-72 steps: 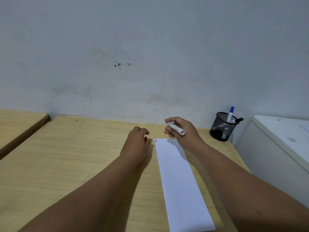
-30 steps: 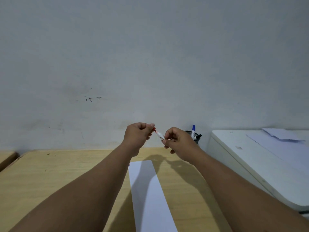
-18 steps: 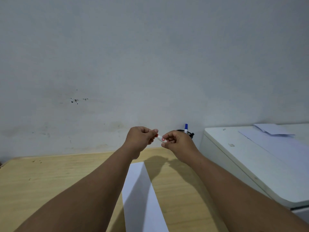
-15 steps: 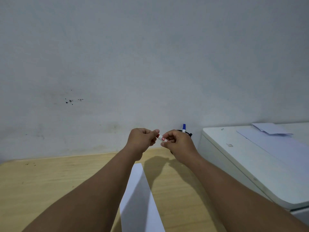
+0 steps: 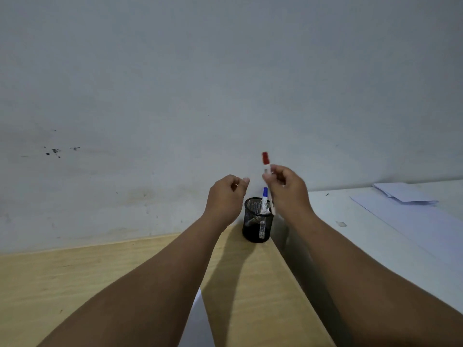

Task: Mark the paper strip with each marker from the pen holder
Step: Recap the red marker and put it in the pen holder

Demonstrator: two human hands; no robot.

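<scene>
The red-capped white marker (image 5: 266, 163) stood upright in the right hand's (image 5: 288, 190) closed grip, above the black mesh pen holder (image 5: 256, 222) on the wooden tabletop (image 5: 75, 276). The left hand (image 5: 226, 196) hung loosely curled and empty beside it. The white paper strip (image 5: 196, 324) lay near the bottom edge. Judged step: returning this marker; the next move calls for lowering it into the holder, then picking the blue-capped marker (image 5: 264, 200).

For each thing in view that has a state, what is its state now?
Red marker: capped, upright, held in right hand.
Left hand: loosely curled, holds nothing.
Pen holder: upright on table, holds blue marker.
Paper strip: flat, mostly hidden.
</scene>
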